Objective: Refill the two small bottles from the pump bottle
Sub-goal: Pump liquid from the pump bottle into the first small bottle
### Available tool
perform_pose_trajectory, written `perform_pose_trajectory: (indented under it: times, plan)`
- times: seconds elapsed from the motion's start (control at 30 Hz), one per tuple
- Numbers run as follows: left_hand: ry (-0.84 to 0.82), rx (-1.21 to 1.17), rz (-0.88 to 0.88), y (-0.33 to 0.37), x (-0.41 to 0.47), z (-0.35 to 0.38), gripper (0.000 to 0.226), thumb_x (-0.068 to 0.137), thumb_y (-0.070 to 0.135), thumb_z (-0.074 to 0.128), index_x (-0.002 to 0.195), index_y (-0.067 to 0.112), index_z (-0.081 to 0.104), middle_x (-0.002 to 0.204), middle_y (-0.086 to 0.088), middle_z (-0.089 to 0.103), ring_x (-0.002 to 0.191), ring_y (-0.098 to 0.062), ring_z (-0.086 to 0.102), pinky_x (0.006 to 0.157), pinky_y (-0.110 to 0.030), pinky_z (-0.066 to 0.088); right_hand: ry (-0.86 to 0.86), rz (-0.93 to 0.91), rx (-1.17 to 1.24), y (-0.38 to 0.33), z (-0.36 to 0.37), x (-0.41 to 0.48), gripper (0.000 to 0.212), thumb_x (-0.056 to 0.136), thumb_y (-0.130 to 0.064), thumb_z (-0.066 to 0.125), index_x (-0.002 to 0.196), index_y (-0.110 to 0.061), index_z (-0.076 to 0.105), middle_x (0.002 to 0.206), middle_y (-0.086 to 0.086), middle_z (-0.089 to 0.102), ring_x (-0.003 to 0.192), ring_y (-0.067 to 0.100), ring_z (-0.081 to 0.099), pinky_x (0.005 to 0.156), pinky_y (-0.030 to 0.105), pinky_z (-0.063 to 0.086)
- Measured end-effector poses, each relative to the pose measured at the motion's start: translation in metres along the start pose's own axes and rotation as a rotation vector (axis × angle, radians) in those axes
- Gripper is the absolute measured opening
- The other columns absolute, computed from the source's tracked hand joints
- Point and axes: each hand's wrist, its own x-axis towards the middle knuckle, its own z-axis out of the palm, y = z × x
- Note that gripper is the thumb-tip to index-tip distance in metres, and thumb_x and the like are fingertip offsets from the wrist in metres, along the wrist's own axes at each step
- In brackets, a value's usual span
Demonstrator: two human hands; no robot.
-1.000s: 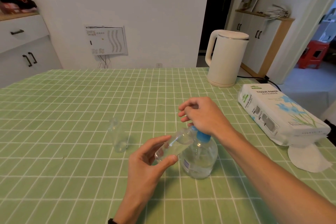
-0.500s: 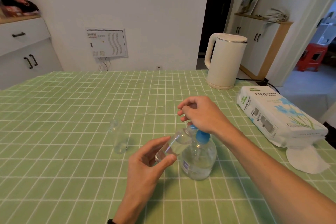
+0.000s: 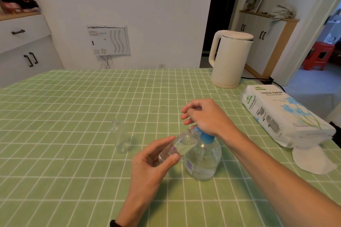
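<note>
Head view: your round clear plastic pump bottle with the blue pump top (image 3: 203,160) stands on the green grid-patterned tablecloth (image 3: 73,180), just right of centre. Your right hand (image 3: 203,117) lies on top of its pump, fingers loosely curled; you cannot tell from here how firmly it presses. Your left hand (image 3: 149,162) pinches a small clear plastic bottle (image 3: 178,146) between thumb and fingers, tilted with its neck up at the pump's spout at about 1 o'clock from that hand. The second small clear bottle (image 3: 120,139) stands upright on the cloth at 9 o'clock of the pump bottle, well apart from it. At 1 o'clock sits a cream electric kettle (image 3: 229,59); at 3 o'clock lies a white pack of tissue paper (image 3: 284,116), with a loose white tissue (image 3: 311,160) beside it.
</note>
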Motion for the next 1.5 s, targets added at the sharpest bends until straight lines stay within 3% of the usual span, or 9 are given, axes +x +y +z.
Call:
perform_pose_trajectory:
  times: [0.1, 0.33, 0.47, 0.8, 1.03, 1.23, 1.5]
  plan:
    - [-0.002, -0.007, 0.008, 0.0019, -0.0002, 0.001, 0.047, 0.073, 0.031, 0.09, 0.118, 0.033, 0.08, 0.122, 0.003, 0.081, 0.115, -0.017, 0.077, 0.095, -0.027, 0.062, 0.01, -0.012, -0.007, -0.0019, -0.0005, -0.001, 0.024, 0.103, -0.012, 0.055, 0.094, -0.023, 0.074, 0.092, -0.004, 0.08, 0.078, 0.009, 0.078, 0.067, 0.024, 0.058]
    - [0.006, -0.022, 0.02, 0.0013, 0.0001, 0.0019, 0.051, 0.066, 0.019, 0.093, 0.114, 0.028, 0.08, 0.118, -0.001, 0.082, 0.115, -0.02, 0.077, 0.104, -0.039, 0.06, 0.008, -0.036, -0.004, -0.0065, -0.0002, 0.0004, 0.023, 0.104, -0.015, 0.057, 0.09, -0.027, 0.072, 0.091, -0.005, 0.079, 0.08, 0.01, 0.078, 0.07, 0.028, 0.06]
    - [0.013, 0.014, 0.026, 0.0005, 0.0013, 0.003, 0.051, 0.067, 0.009, 0.09, 0.11, 0.035, 0.081, 0.115, 0.003, 0.083, 0.111, -0.016, 0.078, 0.102, -0.035, 0.061, 0.002, -0.019, -0.01, -0.0025, -0.0006, -0.0001, 0.026, 0.104, -0.01, 0.054, 0.092, -0.022, 0.074, 0.091, -0.003, 0.08, 0.08, 0.012, 0.079, 0.072, 0.03, 0.062]
    - [0.018, 0.028, 0.036, 0.0031, 0.0005, 0.0021, 0.05, 0.067, 0.012, 0.094, 0.11, 0.033, 0.082, 0.116, 0.003, 0.083, 0.112, -0.015, 0.077, 0.102, -0.035, 0.06, 0.016, -0.013, -0.02, -0.0024, 0.0001, -0.0028, 0.024, 0.104, -0.012, 0.054, 0.096, -0.021, 0.074, 0.092, -0.005, 0.079, 0.081, 0.012, 0.079, 0.075, 0.03, 0.061]
    - [0.014, 0.019, 0.028, 0.0054, -0.0004, 0.0007, 0.048, 0.071, 0.011, 0.095, 0.112, 0.033, 0.082, 0.116, 0.002, 0.083, 0.112, -0.016, 0.078, 0.103, -0.034, 0.06, 0.015, -0.032, -0.019, -0.0064, -0.001, 0.0002, 0.024, 0.104, -0.016, 0.057, 0.089, -0.028, 0.072, 0.091, -0.007, 0.079, 0.077, 0.007, 0.078, 0.059, 0.02, 0.054]
    - [0.026, 0.003, 0.028, 0.0019, 0.0011, 0.0024, 0.049, 0.067, 0.011, 0.091, 0.109, 0.035, 0.083, 0.115, 0.002, 0.083, 0.111, -0.017, 0.078, 0.1, -0.032, 0.061, 0.004, -0.004, 0.019, -0.0011, 0.0002, 0.0005, 0.026, 0.103, -0.01, 0.053, 0.095, -0.021, 0.075, 0.092, -0.004, 0.08, 0.08, 0.012, 0.079, 0.076, 0.031, 0.063]
    - [0.01, 0.016, 0.028, 0.0028, -0.0002, 0.002, 0.047, 0.071, 0.007, 0.09, 0.11, 0.031, 0.083, 0.116, 0.002, 0.083, 0.112, -0.017, 0.078, 0.101, -0.033, 0.061, 0.006, 0.016, 0.037, -0.0009, 0.0006, -0.0022, 0.026, 0.104, -0.008, 0.052, 0.1, -0.017, 0.076, 0.096, 0.0, 0.08, 0.085, 0.014, 0.079, 0.082, 0.033, 0.064]
